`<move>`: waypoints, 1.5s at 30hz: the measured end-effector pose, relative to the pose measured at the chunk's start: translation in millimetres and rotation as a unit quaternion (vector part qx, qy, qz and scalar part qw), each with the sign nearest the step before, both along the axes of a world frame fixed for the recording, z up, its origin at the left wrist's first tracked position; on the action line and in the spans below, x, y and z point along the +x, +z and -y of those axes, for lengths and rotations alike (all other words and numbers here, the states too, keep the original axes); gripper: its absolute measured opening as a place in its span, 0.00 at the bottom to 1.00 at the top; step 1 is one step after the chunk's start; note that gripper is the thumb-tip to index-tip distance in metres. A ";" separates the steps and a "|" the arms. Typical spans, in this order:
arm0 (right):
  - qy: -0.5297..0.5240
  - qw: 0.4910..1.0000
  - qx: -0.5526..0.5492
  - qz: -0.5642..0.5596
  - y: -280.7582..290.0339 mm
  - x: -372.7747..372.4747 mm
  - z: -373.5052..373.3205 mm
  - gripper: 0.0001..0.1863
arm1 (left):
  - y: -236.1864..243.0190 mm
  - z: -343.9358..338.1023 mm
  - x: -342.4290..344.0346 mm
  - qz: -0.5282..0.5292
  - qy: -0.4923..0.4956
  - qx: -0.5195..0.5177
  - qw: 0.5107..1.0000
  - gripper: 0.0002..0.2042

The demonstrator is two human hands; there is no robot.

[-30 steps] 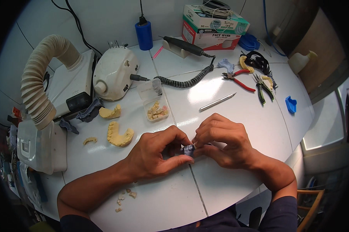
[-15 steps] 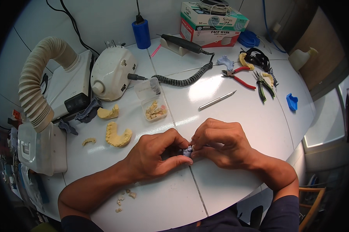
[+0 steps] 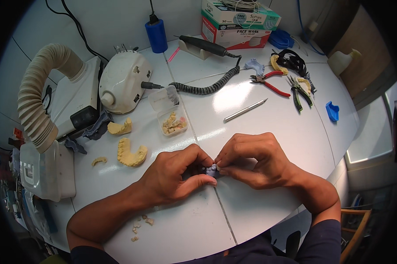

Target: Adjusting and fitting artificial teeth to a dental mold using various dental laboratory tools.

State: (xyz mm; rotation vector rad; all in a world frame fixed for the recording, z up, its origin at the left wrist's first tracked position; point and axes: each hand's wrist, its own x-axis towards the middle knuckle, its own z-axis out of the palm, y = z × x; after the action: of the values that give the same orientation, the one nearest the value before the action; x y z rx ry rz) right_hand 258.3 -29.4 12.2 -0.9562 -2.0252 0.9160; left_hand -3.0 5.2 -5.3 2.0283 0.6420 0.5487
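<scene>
My left hand (image 3: 176, 171) is closed around a small blue-grey dental cast (image 3: 212, 170) with tooth-like bumps, held over the middle of the white table. The fingers cover most of the cast. My right hand (image 3: 255, 160) pinches at the cast's right side, thumb and fingertips drawn together. Something small and pale shows at those fingertips, too small to name. Left of my left hand lies a yellow U-shaped dental cast (image 3: 131, 154). Beyond my hands a clear lidded box (image 3: 174, 130) stands open with tooth-like pieces inside.
A craft knife (image 3: 246, 110), red-handled cutters (image 3: 271, 83) and green-handled pliers (image 3: 299, 94) lie toward the right. A handpiece (image 3: 203, 45) rests on a stand, its coiled cord running to a white control unit (image 3: 123, 83). Loose chips (image 3: 137, 226) lie near my left forearm.
The view has shifted slightly, so the tabletop things sit a little further left. My right fingertips have moved slightly on the cast, and more of its bumps show.
</scene>
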 end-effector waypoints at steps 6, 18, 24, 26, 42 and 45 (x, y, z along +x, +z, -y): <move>-0.008 1.000 -0.025 0.002 -2.0 -0.8 0.4 0.08 | 1.0 -0.1 0.0 -0.003 0.003 0.010 1.000 0.16; -0.032 0.991 -0.096 -0.093 0.7 5.0 -4.4 0.09 | -1.3 -1.4 0.0 -0.008 0.000 -0.012 1.000 0.16; -0.003 0.997 -0.069 -0.044 -1.7 9.8 -5.1 0.10 | -1.1 -2.2 0.5 0.003 -0.003 -0.008 1.000 0.17; -0.003 0.997 -0.079 -0.021 -1.8 7.3 -4.0 0.10 | 0.0 -2.3 -0.4 -0.001 -0.002 -0.008 1.000 0.17; -0.015 1.000 -0.011 -0.007 0.4 4.9 -1.9 0.11 | -1.6 -3.8 1.2 0.019 0.014 0.002 1.000 0.18; -0.021 1.000 0.009 -0.003 4.2 2.2 -0.7 0.12 | -0.7 -3.9 1.0 0.016 0.016 -0.005 1.000 0.18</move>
State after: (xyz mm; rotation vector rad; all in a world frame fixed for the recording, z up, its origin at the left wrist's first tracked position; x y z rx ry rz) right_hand 260.5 -28.7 16.4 -0.9824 -1.9979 0.8745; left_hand -2.0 9.1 -6.0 1.9997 0.6563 0.5954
